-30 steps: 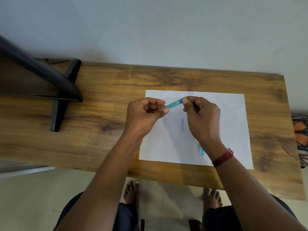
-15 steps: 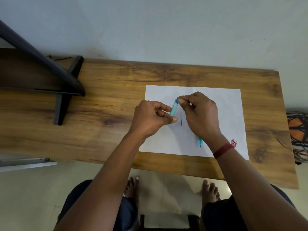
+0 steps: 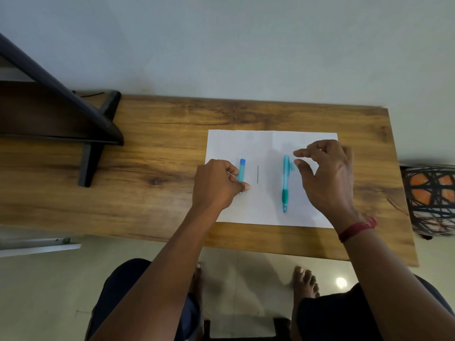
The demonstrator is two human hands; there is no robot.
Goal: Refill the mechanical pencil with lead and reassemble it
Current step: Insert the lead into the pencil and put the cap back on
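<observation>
A white sheet of paper (image 3: 270, 212) lies on the wooden table (image 3: 160, 168). On the sheet, my left hand (image 3: 216, 185) grips a teal lead case with a blue cap (image 3: 242, 169), which lies lengthwise on the paper. A single thin dark lead (image 3: 257, 174) lies just right of the case. The teal mechanical pencil (image 3: 285, 183) lies further right, tip toward me, with a small teal part (image 3: 292, 166) beside its upper end. My right hand (image 3: 325, 178) hovers right of the pencil's top, thumb and forefinger apart, holding nothing.
A black angled stand (image 3: 98, 124) occupies the table's left part. A woven orange and black object (image 3: 430, 198) stands off the table's right edge. The wall runs directly behind the table. My feet show below the near edge.
Both hands held the lead case in the air earlier. My left hand has since lowered it onto the paper, and my right hand has let go and moved right, uncovering the pencil.
</observation>
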